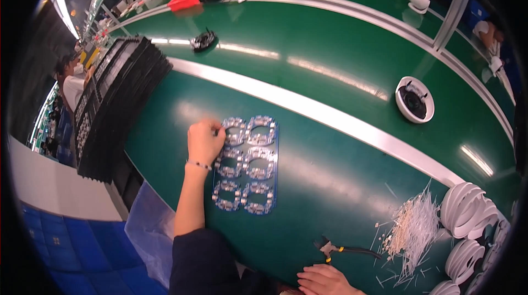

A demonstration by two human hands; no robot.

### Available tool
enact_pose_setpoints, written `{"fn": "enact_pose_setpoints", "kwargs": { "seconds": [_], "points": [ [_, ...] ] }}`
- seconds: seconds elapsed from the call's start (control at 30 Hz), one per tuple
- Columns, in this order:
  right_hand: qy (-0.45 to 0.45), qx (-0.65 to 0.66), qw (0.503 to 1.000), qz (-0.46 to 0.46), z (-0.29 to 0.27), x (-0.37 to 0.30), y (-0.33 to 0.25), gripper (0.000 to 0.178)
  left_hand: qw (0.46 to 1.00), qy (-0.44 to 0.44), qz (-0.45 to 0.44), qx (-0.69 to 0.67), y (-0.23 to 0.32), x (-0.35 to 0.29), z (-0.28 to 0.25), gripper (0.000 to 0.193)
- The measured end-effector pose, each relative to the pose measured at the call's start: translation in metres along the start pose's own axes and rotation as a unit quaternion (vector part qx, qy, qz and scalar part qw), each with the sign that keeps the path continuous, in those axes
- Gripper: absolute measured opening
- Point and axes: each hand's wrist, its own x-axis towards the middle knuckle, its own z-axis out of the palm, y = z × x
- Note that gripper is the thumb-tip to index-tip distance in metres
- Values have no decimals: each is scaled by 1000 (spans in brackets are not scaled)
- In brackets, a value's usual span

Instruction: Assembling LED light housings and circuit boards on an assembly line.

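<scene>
A panel of blue circuit boards (260, 170) with several ring-shaped cut-outs lies on the green table in front of me. At its far left corner is my left hand (205, 140), fingers curled in and thumb and fingertips pinched on the board's edge. The fingertips themselves are partly hidden. My right hand (326, 280) rests near the table's front edge, fingers stretched out and holding nothing. Just beyond it lie cutting pliers (330, 248) with black and yellow handles, apart from the hand.
At right are a heap of white cable ties (411, 229) and white ring-shaped housings (466, 209). Black trays (118, 97) are stacked at left. Beyond a pale rail, the green conveyor carries a round white-rimmed unit (413, 100) and a black part (203, 41). Other people sit farther off.
</scene>
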Motion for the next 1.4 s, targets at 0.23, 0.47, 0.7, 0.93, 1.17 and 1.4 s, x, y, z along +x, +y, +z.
{"fn": "enact_pose_setpoints", "kwargs": {
  "seconds": [0.23, 0.47, 0.7, 0.93, 1.17, 1.4],
  "points": [
    [28, 26, 999, -10, 8, -11, 5, 16, 996, 50, 34, 68, 5, -21, 3, 6],
    [-22, 51, 997, -44, 19, -28, 23, 28, 992, 63, 73, 75, 12, -21, 13, 7],
    [9, 111, 994, -22, 5, -16, 18, 25, 998, 44, 19, 47, 9, -18, 7, 7],
    [34, 145, 989, -16, 6, -11, 14, 18, 966, 35, 155, -205, 68, -35, -2, 7],
    [50, 93, 993, -58, 2, -16, 17, 17, 804, -260, 376, -380, 156, -103, 19, 8],
    [24, 140, 989, -38, -9, -10, 17, 20, 714, -329, 443, -432, 198, -131, 40, 11]
  ]
}}
